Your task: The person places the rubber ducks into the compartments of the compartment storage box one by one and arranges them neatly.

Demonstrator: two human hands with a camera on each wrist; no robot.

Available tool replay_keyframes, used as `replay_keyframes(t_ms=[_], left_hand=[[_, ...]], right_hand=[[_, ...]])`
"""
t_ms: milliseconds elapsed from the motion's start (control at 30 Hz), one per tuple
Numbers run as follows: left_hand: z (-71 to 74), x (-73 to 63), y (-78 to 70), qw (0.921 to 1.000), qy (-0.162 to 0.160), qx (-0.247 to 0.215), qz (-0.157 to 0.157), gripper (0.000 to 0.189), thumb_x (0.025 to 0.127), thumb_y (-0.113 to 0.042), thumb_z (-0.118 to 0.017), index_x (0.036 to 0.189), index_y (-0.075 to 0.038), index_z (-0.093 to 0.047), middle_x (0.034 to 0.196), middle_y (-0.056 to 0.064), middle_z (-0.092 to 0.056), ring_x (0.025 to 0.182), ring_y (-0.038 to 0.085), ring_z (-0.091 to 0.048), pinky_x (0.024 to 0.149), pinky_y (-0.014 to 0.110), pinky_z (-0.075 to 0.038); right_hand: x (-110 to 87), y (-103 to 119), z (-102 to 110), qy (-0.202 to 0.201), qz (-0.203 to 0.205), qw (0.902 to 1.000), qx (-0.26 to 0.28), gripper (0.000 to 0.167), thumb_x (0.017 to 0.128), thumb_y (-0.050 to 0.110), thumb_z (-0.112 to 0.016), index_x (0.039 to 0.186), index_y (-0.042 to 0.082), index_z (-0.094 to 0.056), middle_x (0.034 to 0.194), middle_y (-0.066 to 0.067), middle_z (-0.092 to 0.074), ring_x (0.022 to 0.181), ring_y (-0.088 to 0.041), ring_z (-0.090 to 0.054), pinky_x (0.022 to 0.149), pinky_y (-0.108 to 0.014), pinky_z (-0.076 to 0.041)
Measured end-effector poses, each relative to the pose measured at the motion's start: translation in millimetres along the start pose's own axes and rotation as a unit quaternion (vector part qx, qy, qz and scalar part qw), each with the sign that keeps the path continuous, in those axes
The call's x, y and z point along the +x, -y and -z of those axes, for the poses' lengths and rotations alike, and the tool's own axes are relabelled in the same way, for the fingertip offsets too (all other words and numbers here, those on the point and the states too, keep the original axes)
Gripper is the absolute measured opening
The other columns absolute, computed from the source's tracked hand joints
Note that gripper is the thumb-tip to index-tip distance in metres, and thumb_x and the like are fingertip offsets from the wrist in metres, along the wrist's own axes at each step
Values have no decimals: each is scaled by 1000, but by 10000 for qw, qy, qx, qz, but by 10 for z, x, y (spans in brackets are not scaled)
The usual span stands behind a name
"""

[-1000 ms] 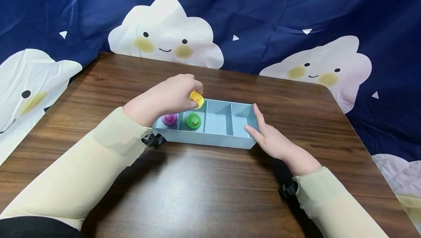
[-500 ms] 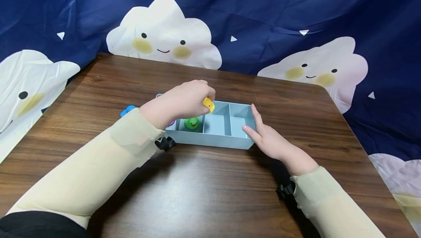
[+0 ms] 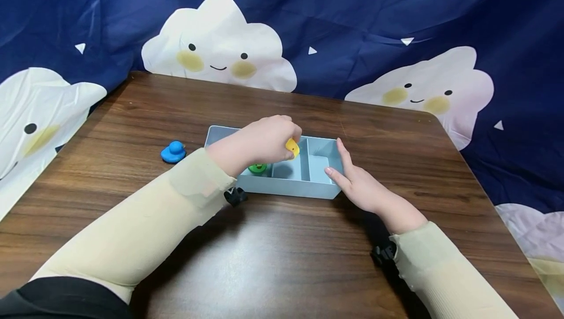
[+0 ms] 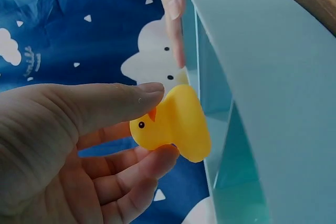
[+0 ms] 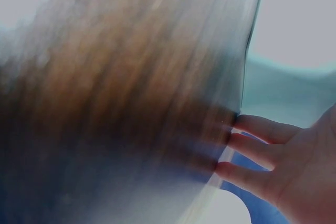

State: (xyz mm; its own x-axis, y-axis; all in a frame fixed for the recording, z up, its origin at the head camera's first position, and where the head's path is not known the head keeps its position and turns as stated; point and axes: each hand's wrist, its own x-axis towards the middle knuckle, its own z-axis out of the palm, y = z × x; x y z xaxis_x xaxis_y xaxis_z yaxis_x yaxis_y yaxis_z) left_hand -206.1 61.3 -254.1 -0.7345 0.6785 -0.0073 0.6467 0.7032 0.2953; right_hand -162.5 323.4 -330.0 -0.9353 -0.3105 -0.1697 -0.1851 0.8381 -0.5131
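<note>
My left hand (image 3: 270, 137) pinches a yellow rubber duck (image 4: 184, 124) between thumb and fingers, above the third compartment from the left of a light blue divided box (image 3: 291, 189). In the left wrist view, the duck lies tipped sideways beside the box's rim. At the box's right end rests my right hand (image 3: 367, 189), its fingers fairly straight and its thumb reaching over the end compartment. A green rubber duck (image 3: 257, 168) sits in the second compartment, partly covered by my left wrist. The leftmost compartment is largely hidden behind that arm.
On the wooden table (image 3: 282, 250), a blue rubber duck (image 3: 174, 152) stands left of the box. Behind the table hangs a dark blue cloth (image 3: 326, 10) with white clouds. The right wrist view is mostly blurred.
My left hand has moved right and slightly nearer with the yellow duck, from over the second compartment to the third. The blue duck has come into view; the pink duck is now hidden.
</note>
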Motion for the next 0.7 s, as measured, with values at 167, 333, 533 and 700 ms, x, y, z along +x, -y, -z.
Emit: replay_keyframes(t_ms=[167, 333, 533, 700], left_hand=[[-88, 48, -9, 10000, 16, 36, -54, 18, 90, -21, -72, 106, -14, -70, 100, 1, -57, 92, 17, -53, 76, 32, -47], [-178, 60, 6, 9999, 62, 85, -50, 17, 90, -22, -73, 104, -15, -70, 99, 0, -57, 90, 16, -54, 77, 31, -48], [-252, 106, 31, 9999, 59, 54, -140, 18, 89, -20, -73, 106, -12, -70, 98, 1, -58, 88, 16, -54, 77, 29, -47], [-308, 140, 32, 9996, 70, 113, -245, 22, 89, -20, -73, 109, -11, -71, 101, 2, -60, 90, 17, -55, 79, 30, -47]], right_hand=[[-2, 3, 1, -21, -1, 10000, 6, 81, 103, 57, -32, 155, 23, 20, 154, -28, -26, 135, -42, -38, 108, -58, -28], [21, 6, -27, -10, 30, 10000, 29, 81, 103, 57, -32, 155, 22, 19, 154, -28, -26, 135, -41, -38, 109, -57, -28], [26, 8, -6, -25, 37, 10000, 3, 81, 103, 57, -32, 155, 22, 20, 154, -28, -27, 135, -41, -38, 109, -57, -28], [15, -3, -3, -9, 20, 10000, 8, 81, 103, 57, -32, 155, 23, 20, 153, -29, -28, 135, -41, -39, 108, -57, -28]])
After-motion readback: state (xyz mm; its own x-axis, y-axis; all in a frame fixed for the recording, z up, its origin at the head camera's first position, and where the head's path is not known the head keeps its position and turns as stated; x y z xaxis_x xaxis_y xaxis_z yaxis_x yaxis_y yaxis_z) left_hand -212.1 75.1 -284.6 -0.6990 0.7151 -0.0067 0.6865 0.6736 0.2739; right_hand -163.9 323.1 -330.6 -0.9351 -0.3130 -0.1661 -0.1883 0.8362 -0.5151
